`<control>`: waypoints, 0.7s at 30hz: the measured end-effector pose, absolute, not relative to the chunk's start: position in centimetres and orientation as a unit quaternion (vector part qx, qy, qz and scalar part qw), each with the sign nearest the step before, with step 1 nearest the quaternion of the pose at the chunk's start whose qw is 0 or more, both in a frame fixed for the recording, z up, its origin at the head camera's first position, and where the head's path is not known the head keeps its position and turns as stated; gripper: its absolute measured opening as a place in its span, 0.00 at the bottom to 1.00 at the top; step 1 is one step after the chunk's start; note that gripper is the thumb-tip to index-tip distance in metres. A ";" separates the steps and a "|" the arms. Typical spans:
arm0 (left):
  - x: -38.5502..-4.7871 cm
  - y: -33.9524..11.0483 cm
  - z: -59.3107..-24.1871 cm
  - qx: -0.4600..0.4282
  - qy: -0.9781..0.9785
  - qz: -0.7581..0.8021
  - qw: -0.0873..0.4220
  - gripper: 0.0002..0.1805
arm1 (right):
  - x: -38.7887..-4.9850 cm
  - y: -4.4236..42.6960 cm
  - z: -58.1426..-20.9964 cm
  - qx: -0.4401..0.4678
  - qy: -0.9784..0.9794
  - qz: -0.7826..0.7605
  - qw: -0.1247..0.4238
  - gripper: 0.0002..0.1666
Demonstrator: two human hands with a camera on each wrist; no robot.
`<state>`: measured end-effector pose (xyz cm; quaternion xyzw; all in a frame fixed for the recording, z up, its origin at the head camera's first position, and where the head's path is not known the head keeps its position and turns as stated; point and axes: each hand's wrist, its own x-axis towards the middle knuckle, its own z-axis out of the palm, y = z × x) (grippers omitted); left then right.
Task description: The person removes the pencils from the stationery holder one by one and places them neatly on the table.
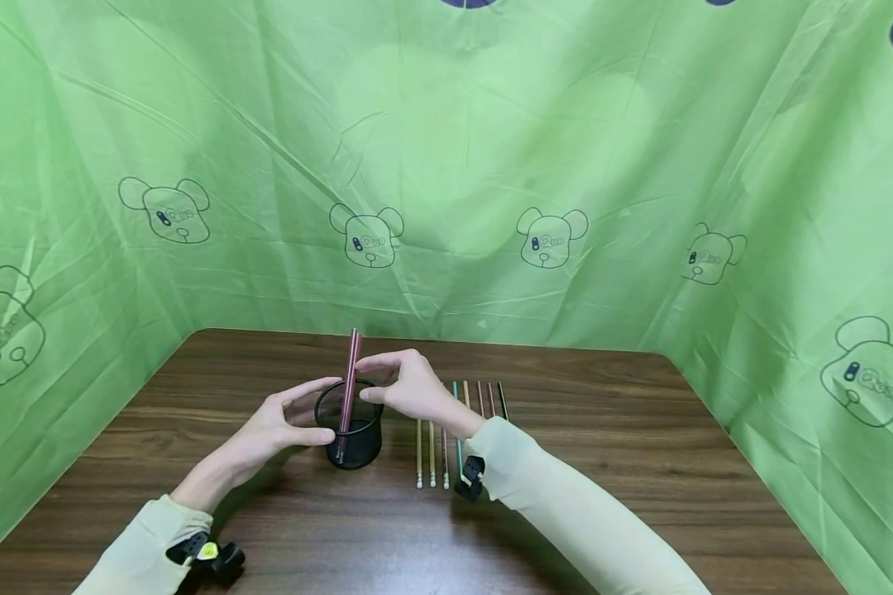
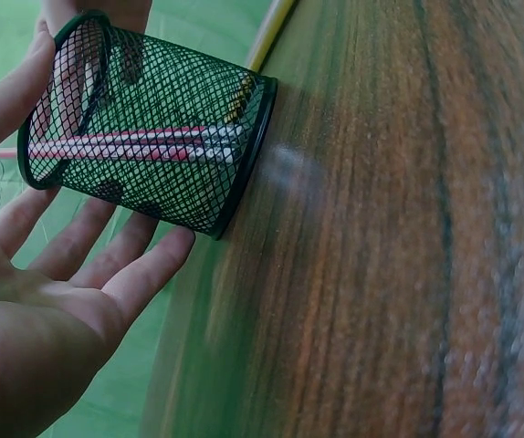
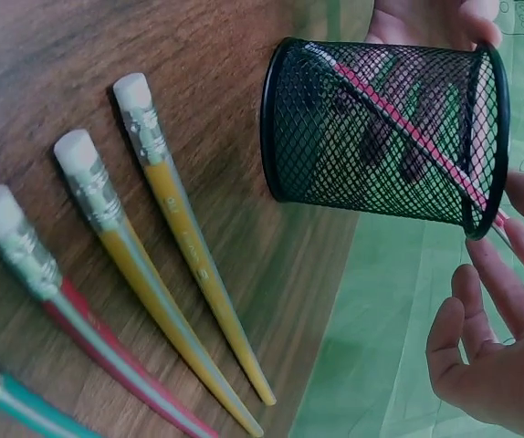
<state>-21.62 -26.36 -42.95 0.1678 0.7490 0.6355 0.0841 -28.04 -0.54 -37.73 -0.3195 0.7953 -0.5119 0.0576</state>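
A black mesh pencil cup [image 1: 360, 449] stands upright on the table. Inside it lean two red striped pencils [image 1: 349, 376], eraser ends down and upper ends above the rim. My left hand [image 1: 271, 426] holds the cup from the left, thumb at the near rim and fingers along the far side, as the left wrist view shows. Over the right rim is my right hand [image 1: 417, 388], its thumb and forefinger spread apart near the pencils' upper part. Whether a fingertip touches a pencil I cannot tell.
Right of the cup, several pencils lie side by side, among them a yellow pencil [image 3: 189, 237], a red pencil [image 3: 107, 338] and a teal pencil [image 3: 25, 406], partly under my right forearm. The brown wooden table [image 1: 603, 463] is bordered by a green curtain [image 1: 461, 273].
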 end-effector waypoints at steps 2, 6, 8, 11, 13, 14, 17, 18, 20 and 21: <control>-21.6 -26.3 -43.0 0.168 0.746 0.638 0.085 0.40 | -28.1 -0.8 -37.8 -0.316 0.797 -0.512 0.053 0.22; -21.7 -26.3 -43.1 0.167 0.742 0.644 0.084 0.40 | -28.0 -1.3 -38.0 -0.316 0.796 -0.515 0.043 0.21; -21.7 -26.3 -43.0 0.166 0.743 0.643 0.083 0.40 | -27.9 -1.5 -38.0 -0.314 0.794 -0.519 0.040 0.21; -21.7 -26.3 -43.1 0.163 0.745 0.642 0.082 0.40 | -27.9 -1.8 -38.1 -0.311 0.793 -0.523 0.038 0.20; -21.7 -26.3 -43.1 0.163 0.745 0.641 0.083 0.40 | -27.9 -1.9 -38.1 -0.312 0.793 -0.523 0.034 0.20; -21.7 -26.3 -43.1 0.163 0.745 0.641 0.083 0.40 | -27.9 -1.9 -38.1 -0.313 0.794 -0.521 0.030 0.20; -21.7 -26.3 -43.1 0.165 0.744 0.642 0.084 0.41 | -28.0 -1.9 -37.9 -0.314 0.799 -0.512 0.009 0.20; -21.7 -26.3 -43.1 0.166 0.744 0.642 0.084 0.41 | -28.0 -1.8 -37.9 -0.314 0.802 -0.509 0.001 0.20; -21.7 -26.3 -43.1 0.165 0.744 0.642 0.084 0.41 | -28.0 -1.8 -37.7 -0.313 0.807 -0.501 -0.011 0.20; -21.7 -26.3 -43.0 0.163 0.745 0.642 0.084 0.41 | -28.0 -1.9 -37.6 -0.313 0.808 -0.500 -0.013 0.20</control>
